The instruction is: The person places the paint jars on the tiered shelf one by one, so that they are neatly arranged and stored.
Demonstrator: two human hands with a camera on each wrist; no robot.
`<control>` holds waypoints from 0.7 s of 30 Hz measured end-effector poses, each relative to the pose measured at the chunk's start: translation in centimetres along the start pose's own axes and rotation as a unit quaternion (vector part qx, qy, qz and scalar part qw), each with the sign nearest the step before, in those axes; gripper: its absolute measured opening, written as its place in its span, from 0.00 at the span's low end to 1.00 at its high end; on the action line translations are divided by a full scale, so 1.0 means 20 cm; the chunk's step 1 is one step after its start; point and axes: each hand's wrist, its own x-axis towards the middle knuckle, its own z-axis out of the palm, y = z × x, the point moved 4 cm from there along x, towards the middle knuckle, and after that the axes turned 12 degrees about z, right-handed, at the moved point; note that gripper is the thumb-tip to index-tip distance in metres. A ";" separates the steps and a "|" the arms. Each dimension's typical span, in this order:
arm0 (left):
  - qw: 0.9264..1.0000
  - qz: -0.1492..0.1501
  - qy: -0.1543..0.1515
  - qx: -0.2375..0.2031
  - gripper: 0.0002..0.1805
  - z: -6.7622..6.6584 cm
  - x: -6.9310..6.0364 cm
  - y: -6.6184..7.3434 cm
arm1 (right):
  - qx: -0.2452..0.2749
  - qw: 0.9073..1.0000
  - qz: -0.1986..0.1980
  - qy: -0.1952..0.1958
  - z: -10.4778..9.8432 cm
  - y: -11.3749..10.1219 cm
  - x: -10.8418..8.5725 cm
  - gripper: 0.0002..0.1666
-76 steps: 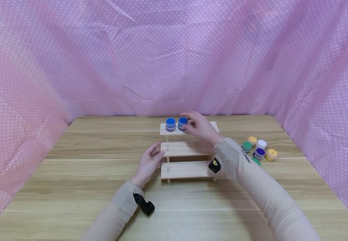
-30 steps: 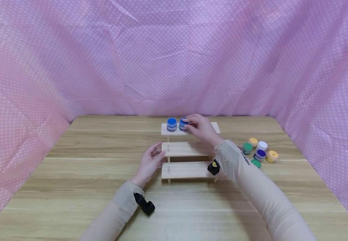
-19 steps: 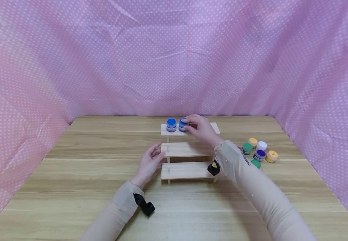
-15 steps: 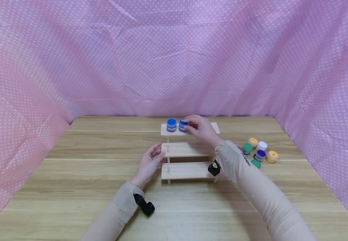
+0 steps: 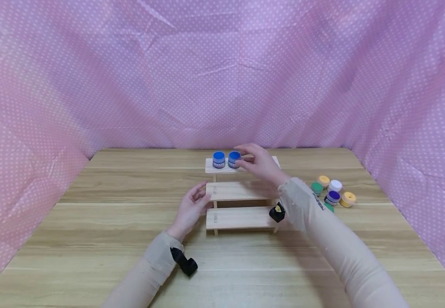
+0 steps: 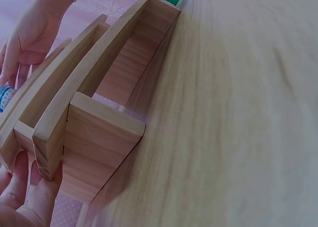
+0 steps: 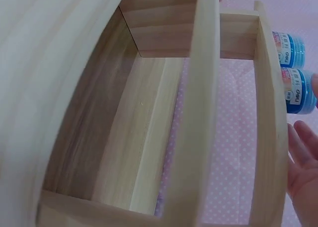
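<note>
A three-tier wooden rack (image 5: 238,191) stands on the table. Side by side on its top shelf are two blue-lidded paint jars, a left jar (image 5: 218,160) and a right jar (image 5: 233,161). My right hand (image 5: 261,164) is just right of the right jar, thumb and index finger spread beside it; one fingertip touches or nearly touches its lid in the right wrist view. At the rack's left end my left hand (image 5: 189,209) holds the middle shelf, its fingers (image 6: 47,189) against the shelf edges in the left wrist view.
Right of the rack stand several more paint jars: yellow ones (image 5: 348,199), green ones (image 5: 316,188), a white one (image 5: 334,186) and a purple one (image 5: 332,197). My right sleeve partly covers a green one. A pink dotted cloth (image 5: 222,85) hangs behind the table.
My right fingers were on the right blue jar; they have now loosened and drawn slightly back to the right, uncovering its lid. The left hand and the rack have stayed put.
</note>
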 end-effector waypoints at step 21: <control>1.000 -0.009 -0.003 0.016 0.27 0.00 0.01 0.01 | -0.037 0.999 -0.021 0.029 -0.21 0.06 -0.11 0.24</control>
